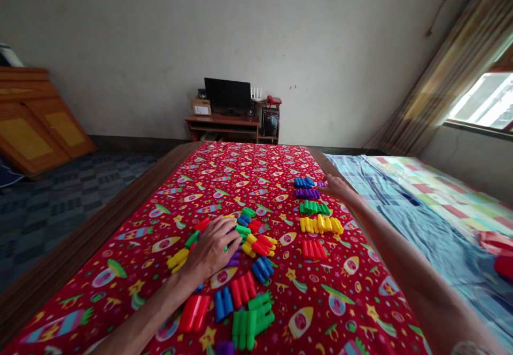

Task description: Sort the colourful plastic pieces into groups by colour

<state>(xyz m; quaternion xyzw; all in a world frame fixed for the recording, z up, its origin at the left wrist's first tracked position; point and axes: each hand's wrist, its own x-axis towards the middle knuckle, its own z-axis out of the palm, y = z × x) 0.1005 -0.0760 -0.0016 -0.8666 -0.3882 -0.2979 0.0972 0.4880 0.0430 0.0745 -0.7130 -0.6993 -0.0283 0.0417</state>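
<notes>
Watching remotely: purple row [308,194] runs left to right. Right hand [339,187] nearest, at its right end; small purple piece [321,184] lies left of that hand, at the fingertips. Pinched or just touched, I can't tell; long axis unclear. Left hand [214,244] curls over mixed pile [261,245], row's near-left side, grip hidden.
</notes>
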